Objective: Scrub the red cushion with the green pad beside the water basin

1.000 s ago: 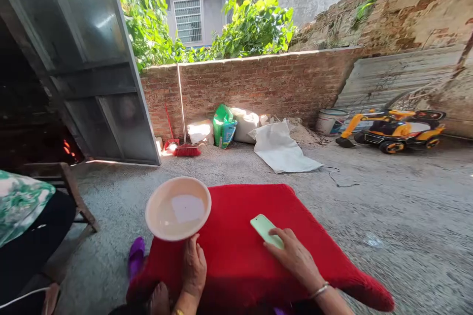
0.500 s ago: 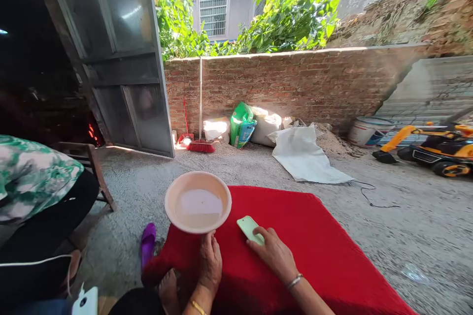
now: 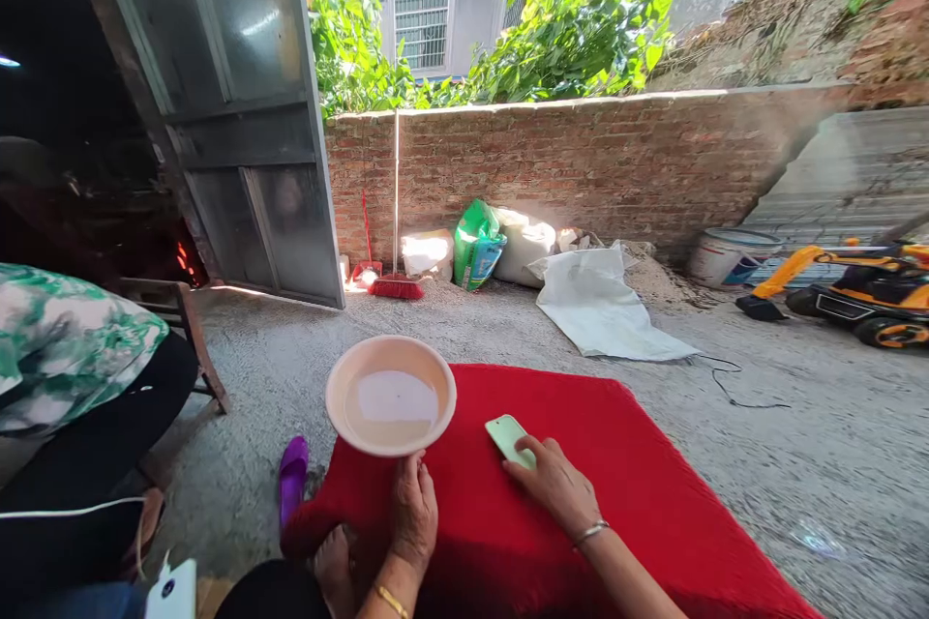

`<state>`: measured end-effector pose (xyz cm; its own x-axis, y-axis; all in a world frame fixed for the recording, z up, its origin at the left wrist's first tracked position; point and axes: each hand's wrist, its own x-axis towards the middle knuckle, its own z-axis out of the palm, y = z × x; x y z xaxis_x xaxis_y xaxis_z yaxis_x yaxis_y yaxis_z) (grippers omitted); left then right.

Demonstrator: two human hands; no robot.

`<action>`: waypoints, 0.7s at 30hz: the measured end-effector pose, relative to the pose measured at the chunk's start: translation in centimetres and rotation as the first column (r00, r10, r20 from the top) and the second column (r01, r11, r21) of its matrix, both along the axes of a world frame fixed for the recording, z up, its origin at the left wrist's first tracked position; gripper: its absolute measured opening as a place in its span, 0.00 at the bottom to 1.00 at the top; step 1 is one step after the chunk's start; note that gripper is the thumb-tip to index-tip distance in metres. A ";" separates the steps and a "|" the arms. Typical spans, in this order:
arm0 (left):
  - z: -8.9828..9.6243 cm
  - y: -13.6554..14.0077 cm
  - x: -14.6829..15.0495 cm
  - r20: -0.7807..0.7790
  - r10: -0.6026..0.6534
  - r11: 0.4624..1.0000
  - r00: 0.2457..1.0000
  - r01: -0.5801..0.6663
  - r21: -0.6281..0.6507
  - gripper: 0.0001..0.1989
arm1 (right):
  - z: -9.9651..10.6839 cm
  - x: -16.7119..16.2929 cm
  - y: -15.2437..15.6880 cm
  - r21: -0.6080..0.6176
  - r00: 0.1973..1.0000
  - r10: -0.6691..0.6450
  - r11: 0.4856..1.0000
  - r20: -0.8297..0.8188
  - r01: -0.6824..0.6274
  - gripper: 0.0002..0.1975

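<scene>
A pale peach plastic basin (image 3: 390,397) with water in it is at the left far corner of a table covered in red cloth (image 3: 552,397). My left hand (image 3: 415,508), with a gold bracelet at the wrist, is closed on the basin's near rim. To its right, my right hand (image 3: 555,482), wearing a silver bangle, grips a flat, pale green, round-cornered piece (image 3: 508,435) shaped like a phone. Fingers and thumb wrap its near end, and it lies low over the red cloth. Its underside is hidden.
Left, a seated person in a floral top (image 3: 79,348) is by a wooden chair (image 3: 195,343). A purple slipper (image 3: 293,479) and a white phone (image 3: 172,590) with a cable are near. Beyond are a red broom (image 3: 396,286), sacks (image 3: 479,247) and a toy excavator (image 3: 863,295).
My right hand has slid the pale green piece a little to the right over the red cloth. My left hand stays at the basin rim. The whole view has shifted slightly.
</scene>
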<state>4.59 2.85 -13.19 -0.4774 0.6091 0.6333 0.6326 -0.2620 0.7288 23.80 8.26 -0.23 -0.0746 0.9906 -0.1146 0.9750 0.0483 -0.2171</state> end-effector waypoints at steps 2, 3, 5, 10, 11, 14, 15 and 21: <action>0.0 0.0 -0.1 0.005 -0.001 1.000 1.000 0.001 0.005 0.15 | 0.1 4.1 0.6 -0.022 0.992 -0.128 0.992 -0.019 0.128 0.18; 0.0 -0.1 -0.2 0.006 -0.002 1.000 1.000 0.002 0.009 0.15 | 0.2 6.3 0.7 -0.022 0.981 -0.190 0.982 -0.028 0.190 0.19; -0.1 -0.1 -0.4 0.007 -0.005 1.000 1.000 0.005 0.016 0.15 | 0.3 10.8 0.7 -0.007 0.953 -0.301 0.954 -0.037 0.301 0.22; -0.5 0.1 -0.8 -0.006 0.006 1.000 1.000 -0.006 0.031 0.16 | 0.3 18.9 -0.9 0.077 0.869 -0.493 0.865 -0.046 0.495 0.27; -0.5 0.1 -0.9 -0.010 0.012 0.999 1.000 -0.011 0.032 0.16 | 0.1 19.2 -1.3 0.105 0.863 -0.500 0.857 -0.068 0.505 0.27; -0.6 0.1 -1.2 -0.024 0.025 0.999 0.999 -0.024 0.034 0.17 | -0.8 16.7 -2.5 0.210 0.899 -0.397 0.877 -0.186 0.431 0.23; -0.6 0.1 -1.4 -0.031 0.023 0.999 0.999 -0.022 0.032 0.17 | -1.3 14.8 -2.8 0.237 0.918 -0.327 0.896 -0.224 0.377 0.21; -1.0 0.0 -2.6 -0.127 0.020 0.999 0.992 -0.015 0.040 0.18 | -3.0 2.5 -4.6 0.184 0.959 0.139 0.978 -0.246 -0.095 0.13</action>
